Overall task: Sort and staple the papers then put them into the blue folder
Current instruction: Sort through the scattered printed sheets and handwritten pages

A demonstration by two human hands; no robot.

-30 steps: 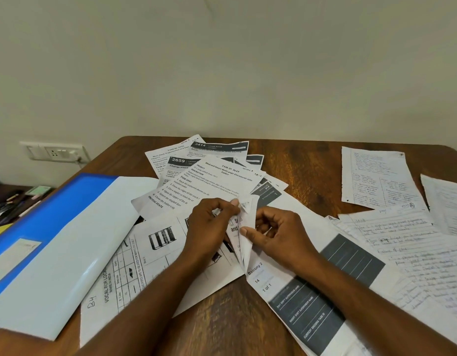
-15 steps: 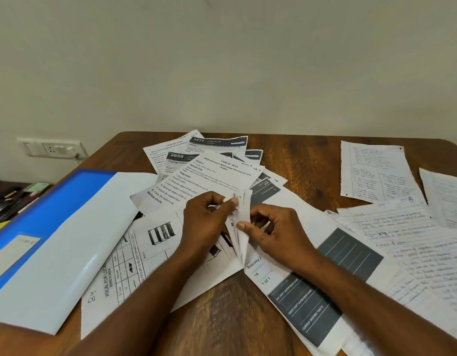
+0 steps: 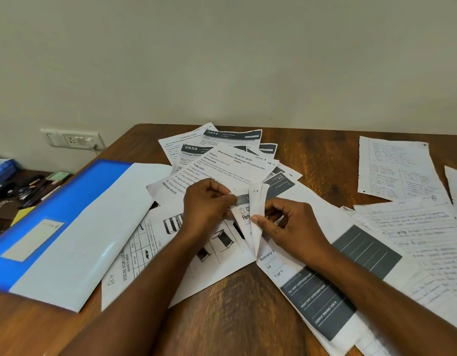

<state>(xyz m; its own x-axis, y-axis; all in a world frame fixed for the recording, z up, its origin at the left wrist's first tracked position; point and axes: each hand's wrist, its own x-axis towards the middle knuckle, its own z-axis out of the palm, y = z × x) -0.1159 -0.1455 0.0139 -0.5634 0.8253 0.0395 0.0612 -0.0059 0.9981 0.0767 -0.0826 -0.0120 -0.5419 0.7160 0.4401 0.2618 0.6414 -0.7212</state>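
Printed sheets (image 3: 230, 163) lie fanned over the middle of the wooden table (image 3: 222, 317). My left hand (image 3: 206, 204) pinches the corner of a printed sheet (image 3: 244, 214) that is lifted off the pile. My right hand (image 3: 291, 227) pinches the folded-up corner of the neighbouring sheets (image 3: 258, 201), with the thumb along the fold. The two hands sit close together, a few centimetres apart. The blue folder (image 3: 60, 227) lies at the left, with its pale cover face up. No stapler shows in the head view.
Handwritten pages (image 3: 394, 168) lie at the right, some overlapping toward the table's edge. A form with dark bands (image 3: 325, 299) lies under my right forearm. Left of the table, a lower surface holds pens and small items (image 3: 24, 187). A wall socket (image 3: 73, 138) sits behind the folder.
My hands have pulled the two pinched corners slightly apart, so more of the inner sheet's print shows between them. The camera has tilted a little; the other papers lie as before.
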